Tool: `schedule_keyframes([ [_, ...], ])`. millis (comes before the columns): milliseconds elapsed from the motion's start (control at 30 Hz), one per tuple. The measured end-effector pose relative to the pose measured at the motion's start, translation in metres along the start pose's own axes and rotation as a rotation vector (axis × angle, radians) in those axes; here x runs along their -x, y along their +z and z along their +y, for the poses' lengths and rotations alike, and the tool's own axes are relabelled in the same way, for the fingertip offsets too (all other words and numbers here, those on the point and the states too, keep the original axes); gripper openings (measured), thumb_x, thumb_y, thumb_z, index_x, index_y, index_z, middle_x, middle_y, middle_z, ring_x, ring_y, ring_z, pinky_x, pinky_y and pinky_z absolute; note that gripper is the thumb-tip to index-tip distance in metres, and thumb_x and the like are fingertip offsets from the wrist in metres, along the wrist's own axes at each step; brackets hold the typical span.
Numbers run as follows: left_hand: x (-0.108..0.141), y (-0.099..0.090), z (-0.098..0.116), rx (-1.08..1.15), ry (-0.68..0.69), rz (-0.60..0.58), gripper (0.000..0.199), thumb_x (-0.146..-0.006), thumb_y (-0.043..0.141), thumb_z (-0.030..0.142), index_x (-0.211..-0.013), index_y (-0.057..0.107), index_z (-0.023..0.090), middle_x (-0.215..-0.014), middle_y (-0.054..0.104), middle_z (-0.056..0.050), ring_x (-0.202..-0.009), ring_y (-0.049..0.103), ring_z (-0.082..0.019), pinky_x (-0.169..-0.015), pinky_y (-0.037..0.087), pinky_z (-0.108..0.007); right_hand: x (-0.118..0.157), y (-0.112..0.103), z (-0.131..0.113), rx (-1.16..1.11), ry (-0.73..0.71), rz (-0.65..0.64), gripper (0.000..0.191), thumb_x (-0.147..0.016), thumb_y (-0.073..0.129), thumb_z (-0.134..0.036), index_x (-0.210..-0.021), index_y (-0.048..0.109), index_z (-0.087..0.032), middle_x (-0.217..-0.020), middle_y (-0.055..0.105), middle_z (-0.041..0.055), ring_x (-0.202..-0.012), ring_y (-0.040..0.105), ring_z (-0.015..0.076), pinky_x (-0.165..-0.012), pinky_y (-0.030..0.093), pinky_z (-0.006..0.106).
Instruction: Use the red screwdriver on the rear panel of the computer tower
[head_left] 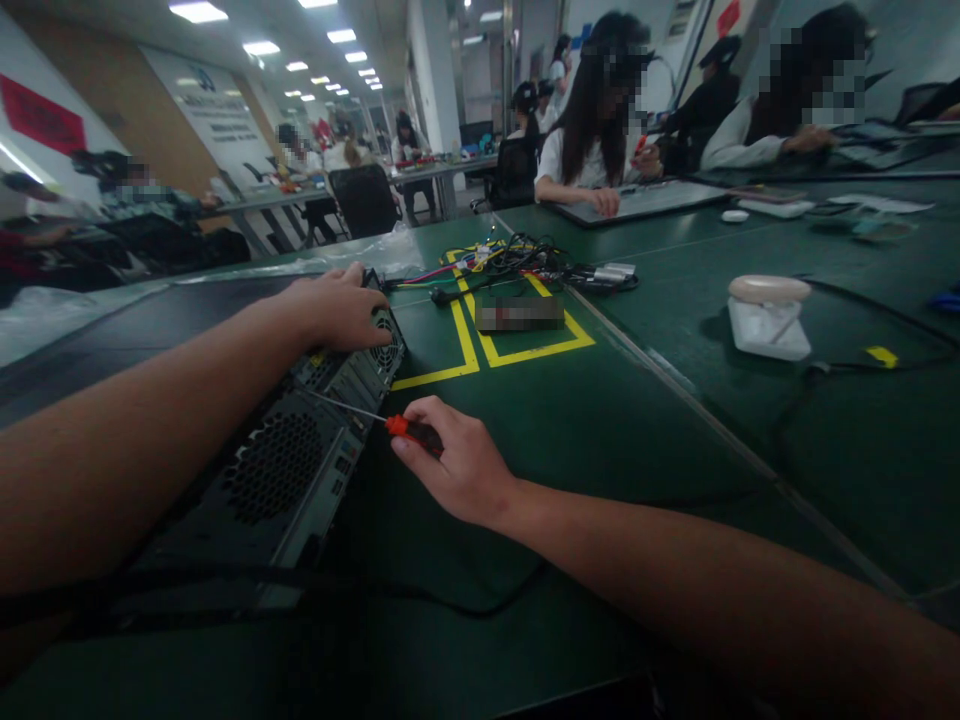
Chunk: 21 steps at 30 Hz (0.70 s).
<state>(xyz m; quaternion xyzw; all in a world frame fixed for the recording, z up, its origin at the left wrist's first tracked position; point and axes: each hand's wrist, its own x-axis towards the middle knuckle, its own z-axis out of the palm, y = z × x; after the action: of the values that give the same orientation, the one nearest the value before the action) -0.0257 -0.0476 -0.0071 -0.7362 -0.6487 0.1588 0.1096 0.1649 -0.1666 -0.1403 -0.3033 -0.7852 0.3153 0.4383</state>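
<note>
A black computer case [247, 560] lies on its side at the left of the green table, its back panel with a honeycomb vent facing me. My left hand [330, 308] rests over the top rear edge of the case, near a round fan grille, with its fingers spread and some fingertips hidden behind the edge. In my right hand [457, 462] is a screwdriver [405, 428] with a red and black handle, the fingers wrapped round it. Its thin shaft points left to the back panel. Whether the tip touches a screw cannot be made out.
A bundle of cables [525, 260] and a blurred-out box [519, 314] lie by yellow tape marks [439, 378]. To the right stands a white case with a pinkish lid [769, 318], near a black cable. A co-worker [592, 130] sits across the table.
</note>
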Motion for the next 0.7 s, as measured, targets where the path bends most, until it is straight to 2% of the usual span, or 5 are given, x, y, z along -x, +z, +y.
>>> schedule_keyframes([
  [133,0.0045,-0.0044,0.0028,0.018,-0.001,-0.017,0.077,-0.074,0.054,0.067,-0.141,0.058,0.030,-0.163,0.037,-0.008,-0.141,0.041,-0.046,-0.112,0.039,-0.056,-0.0011,-0.0010,-0.0016,-0.020,-0.016,0.009,0.015,-0.097,0.060,-0.031,-0.108,0.058,-0.022,-0.097,0.068,0.0021,-0.085,0.064,0.0184,-0.076,0.048,0.031],
  [400,0.0092,-0.0091,0.0067,-0.030,-0.003,-0.018,0.075,-0.078,0.049,0.066,-0.144,0.055,0.029,-0.163,0.033,-0.014,-0.140,0.043,-0.045,-0.107,0.043,-0.056,-0.0028,-0.0015,-0.0023,-0.009,-0.024,0.000,0.017,-0.102,0.053,-0.033,-0.107,0.063,-0.020,-0.098,0.068,0.0040,-0.088,0.064,0.0189,-0.079,0.047,0.032],
  [567,0.0084,-0.0095,0.0067,-0.027,0.002,-0.023,0.075,-0.077,0.052,0.067,-0.142,0.057,0.030,-0.161,0.037,-0.013,-0.139,0.044,-0.044,-0.109,0.042,-0.054,-0.0016,-0.0015,-0.0026,-0.008,-0.018,-0.003,0.019,-0.098,0.059,-0.033,-0.112,0.057,-0.021,-0.096,0.068,0.0028,-0.084,0.064,0.0192,-0.075,0.047,0.032],
  [700,0.0085,-0.0091,0.0073,-0.022,-0.004,-0.023,0.074,-0.078,0.051,0.064,-0.143,0.056,0.029,-0.165,0.032,-0.012,-0.143,0.039,-0.045,-0.111,0.040,-0.056,-0.0007,-0.0010,-0.0016,0.012,0.001,-0.006,0.024,-0.093,0.064,-0.031,-0.113,0.053,-0.023,-0.098,0.068,0.0023,-0.086,0.066,0.0207,-0.077,0.048,0.033],
])
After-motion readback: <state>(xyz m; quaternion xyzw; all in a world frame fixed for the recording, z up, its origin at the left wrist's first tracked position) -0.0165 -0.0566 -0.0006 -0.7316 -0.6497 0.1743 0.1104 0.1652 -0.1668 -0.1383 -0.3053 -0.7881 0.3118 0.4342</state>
